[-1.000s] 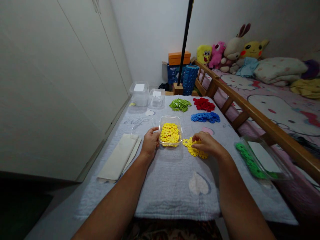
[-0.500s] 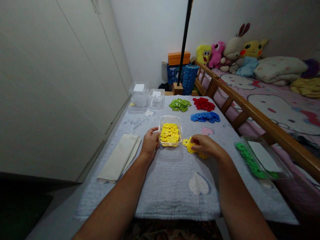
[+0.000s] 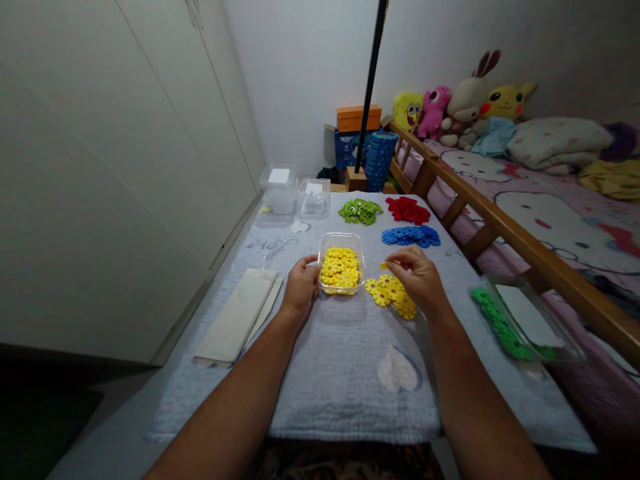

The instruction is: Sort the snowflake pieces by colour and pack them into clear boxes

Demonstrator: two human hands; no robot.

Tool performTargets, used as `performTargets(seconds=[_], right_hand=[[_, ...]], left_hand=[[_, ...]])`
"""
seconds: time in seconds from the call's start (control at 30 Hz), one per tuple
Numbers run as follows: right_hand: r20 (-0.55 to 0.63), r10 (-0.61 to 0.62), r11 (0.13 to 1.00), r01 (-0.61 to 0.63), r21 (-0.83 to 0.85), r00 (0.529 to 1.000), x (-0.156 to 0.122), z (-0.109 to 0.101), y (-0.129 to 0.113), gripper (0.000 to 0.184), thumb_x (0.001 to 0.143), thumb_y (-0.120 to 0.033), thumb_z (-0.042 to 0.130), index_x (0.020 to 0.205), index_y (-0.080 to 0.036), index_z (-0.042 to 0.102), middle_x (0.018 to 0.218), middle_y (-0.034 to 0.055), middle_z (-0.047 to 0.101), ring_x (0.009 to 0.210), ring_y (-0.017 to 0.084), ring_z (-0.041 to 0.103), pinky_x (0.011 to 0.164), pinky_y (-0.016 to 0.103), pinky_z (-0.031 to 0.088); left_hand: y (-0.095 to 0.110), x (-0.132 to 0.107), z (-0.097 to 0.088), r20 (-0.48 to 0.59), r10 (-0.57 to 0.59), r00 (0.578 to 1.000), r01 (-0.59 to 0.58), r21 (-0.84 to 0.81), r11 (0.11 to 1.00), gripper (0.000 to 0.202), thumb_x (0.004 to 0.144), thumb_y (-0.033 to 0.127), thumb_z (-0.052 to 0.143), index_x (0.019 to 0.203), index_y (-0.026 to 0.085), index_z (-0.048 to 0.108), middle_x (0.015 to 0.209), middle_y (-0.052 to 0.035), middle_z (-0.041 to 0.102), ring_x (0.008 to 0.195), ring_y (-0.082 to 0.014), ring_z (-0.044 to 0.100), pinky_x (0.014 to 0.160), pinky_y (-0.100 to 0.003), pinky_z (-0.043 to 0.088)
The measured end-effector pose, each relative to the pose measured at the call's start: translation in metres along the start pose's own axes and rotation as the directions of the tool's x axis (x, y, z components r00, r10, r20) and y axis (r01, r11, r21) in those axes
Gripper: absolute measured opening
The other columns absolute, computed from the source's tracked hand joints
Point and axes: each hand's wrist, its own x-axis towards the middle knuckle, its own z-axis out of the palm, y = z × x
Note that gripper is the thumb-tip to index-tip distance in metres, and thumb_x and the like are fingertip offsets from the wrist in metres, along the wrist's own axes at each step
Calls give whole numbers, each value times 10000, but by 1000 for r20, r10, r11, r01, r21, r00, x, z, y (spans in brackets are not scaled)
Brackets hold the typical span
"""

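A clear plastic box (image 3: 342, 237) stands mid-table, with many yellow flower-shaped discs (image 3: 340, 268) inside. My left hand (image 3: 302, 287) grips the box by its left side, thumb near the rim. Right of the box, my right hand (image 3: 414, 272) is raised over the table and pinches one yellow flower disc (image 3: 384, 265) between thumb and fingertips. Below it lies a small loose pile of yellow flower discs (image 3: 392, 293). The undersides of the right fingers are partly hidden.
Light-green (image 3: 361, 211), red (image 3: 408, 210) and blue piles (image 3: 411, 235) lie at the back right. A lidded box of green pieces (image 3: 520, 320) sits at the right edge. Folded cloth (image 3: 237, 316) and a clear lid (image 3: 287, 251) lie left; clear boxes (image 3: 279, 193) stand behind.
My right hand has lifted up from the yellow pile with one disc in its fingertips, uncovering the discs below. My left hand stays on the box.
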Motion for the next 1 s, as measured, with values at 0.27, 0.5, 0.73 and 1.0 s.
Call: performTargets(seconds=[0.27, 0.5, 0.73, 1.0], right_hand=[[-20, 29, 991, -27, 132, 999, -10, 37, -17, 132, 791, -312, 659, 872, -216, 699, 820, 22, 687, 741, 172, 586, 717, 312, 486], [47, 29, 992, -34, 118, 998, -12, 54, -19, 108, 843, -314, 618, 871, -227, 675, 868, 28, 711, 857, 205, 636, 838, 352, 486], [-2, 38, 998, -38, -41, 999, -7, 40, -7, 257, 841, -321, 571, 1032, -250, 728, 1096, 70, 734, 1073, 273, 595, 960, 439, 440], [163, 136, 880, -44, -473, 977, -3, 9, 29, 128, 783, -281, 647, 862, -238, 737, 1008, 75, 700, 1068, 295, 555, 989, 457, 351]], left_hand=[[2, -2, 1, -8, 1, 1000, -1, -3, 1000, 385, 715, 305, 662, 1062, 160, 578, 485, 116, 423, 352, -54, 308, 375, -179, 210], [1, -1, 0, 8, -9, 1000, 9, -7, 1000, 390, 713, 334, 663, 1055, 168, 572, 474, 120, 419, 340, -56, 295, 361, -178, 208], [1, -1, 0, 3, -2, 1000, 2, 1, 1000, 388, 707, 323, 662, 1051, 170, 570, 480, 117, 429, 341, -59, 301, 347, -178, 218], [1, 0, 0, -3, -7, 1000, 7, -5, 1000, 404, 696, 335, 686, 1047, 171, 572, 482, 118, 429, 346, -55, 305, 352, -175, 224]])
